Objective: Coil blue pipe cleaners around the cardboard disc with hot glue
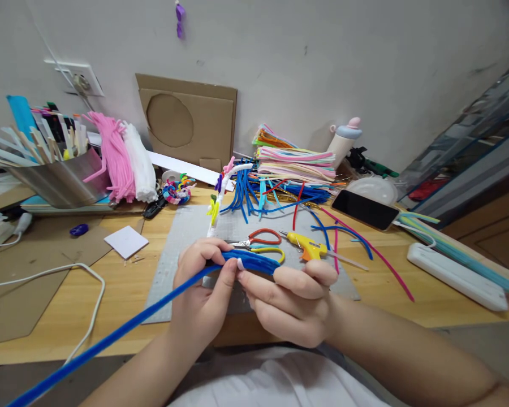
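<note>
Here, at lower centre, the left hand and right hand have their fingers closed on a curved bundle of fuzzy blue stems with a small white piece; it looks mostly gathered, though one long blue strand trails loose to lower left. Beyond, mid-frame, metal scissors with red and yellow handles and a yellow plastic glue gun lie untouched on the grey mat; no writing is legible.
</note>
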A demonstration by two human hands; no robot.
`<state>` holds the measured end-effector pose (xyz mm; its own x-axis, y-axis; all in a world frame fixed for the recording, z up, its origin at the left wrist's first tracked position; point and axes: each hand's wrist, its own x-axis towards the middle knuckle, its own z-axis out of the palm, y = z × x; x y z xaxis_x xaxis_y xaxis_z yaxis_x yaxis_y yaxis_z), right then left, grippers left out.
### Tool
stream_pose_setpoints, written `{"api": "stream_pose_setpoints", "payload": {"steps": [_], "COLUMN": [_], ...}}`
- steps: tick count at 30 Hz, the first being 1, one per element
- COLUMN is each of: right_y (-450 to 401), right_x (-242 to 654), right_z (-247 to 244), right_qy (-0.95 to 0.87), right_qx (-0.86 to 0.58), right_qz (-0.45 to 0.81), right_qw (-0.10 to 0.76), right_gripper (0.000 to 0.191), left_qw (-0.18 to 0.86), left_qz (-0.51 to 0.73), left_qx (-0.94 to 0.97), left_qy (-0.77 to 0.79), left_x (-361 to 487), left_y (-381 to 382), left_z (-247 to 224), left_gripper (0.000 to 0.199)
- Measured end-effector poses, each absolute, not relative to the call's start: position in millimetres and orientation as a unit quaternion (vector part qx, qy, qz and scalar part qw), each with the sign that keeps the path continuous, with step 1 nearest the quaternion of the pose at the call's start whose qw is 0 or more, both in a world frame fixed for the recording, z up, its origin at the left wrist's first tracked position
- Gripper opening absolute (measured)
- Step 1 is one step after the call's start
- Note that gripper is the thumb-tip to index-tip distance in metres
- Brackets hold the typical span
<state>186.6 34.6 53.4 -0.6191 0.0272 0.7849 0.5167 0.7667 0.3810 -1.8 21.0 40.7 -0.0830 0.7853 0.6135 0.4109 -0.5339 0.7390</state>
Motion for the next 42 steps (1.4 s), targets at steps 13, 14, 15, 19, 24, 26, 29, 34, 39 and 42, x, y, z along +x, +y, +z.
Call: {"api": "stream_pose_setpoints", "payload": {"steps": [13,14,15,19,24,26,29,34,39,42], "right_y": [32.4,31.4,30.3,26.3,22.4,21.4,20.7,14.8,5.0,13.5], "right_x": [189.0,189.5,190.0,191.0,191.8,192.5,193.5,199.7,226.6,249.9], "right_z": [43.2,42.4,41.6,38.6,39.0,39.3,37.8,36.8,47.7,48.0], "right_qy": [-0.834,-0.833,-0.832,-0.828,-0.824,-0.824,-0.823,-0.833,-0.845,-0.781], "right_qx": [-0.187,-0.191,-0.195,-0.216,-0.240,-0.248,-0.249,-0.243,-0.265,-0.360], "right_qz": [-0.267,-0.263,-0.260,-0.245,-0.233,-0.231,-0.236,-0.210,-0.119,-0.049], "right_qw": [0.445,0.447,0.450,0.455,0.457,0.454,0.452,0.450,0.449,0.508], "right_gripper": [0.020,0.021,0.022,0.025,0.027,0.026,0.030,0.029,0.012,0.018], "left_qw": [0.152,0.152,0.153,0.153,0.155,0.157,0.157,0.160,0.164,0.165], "left_qz": [0.579,0.579,0.579,0.576,0.576,0.577,0.578,0.582,0.582,0.587], "left_qx": [0.662,0.662,0.661,0.662,0.660,0.656,0.656,0.649,0.643,0.641], "left_qy": [0.452,0.452,0.452,0.454,0.458,0.460,0.460,0.463,0.470,0.466], "left_x": [-1.7,-1.6,-1.5,-0.7,-0.6,-1.2,-1.8,-1.8,-2.7,-3.1], "left_y": [21.7,21.6,21.5,21.3,22.0,22.3,23.1,24.7,23.6,22.8], "left_z": [40.6,40.7,40.9,41.9,41.7,41.1,40.1,38.9,39.2,39.1], "left_gripper": [0.011,0.011,0.011,0.011,0.011,0.011,0.011,0.010,0.011,0.011]}}
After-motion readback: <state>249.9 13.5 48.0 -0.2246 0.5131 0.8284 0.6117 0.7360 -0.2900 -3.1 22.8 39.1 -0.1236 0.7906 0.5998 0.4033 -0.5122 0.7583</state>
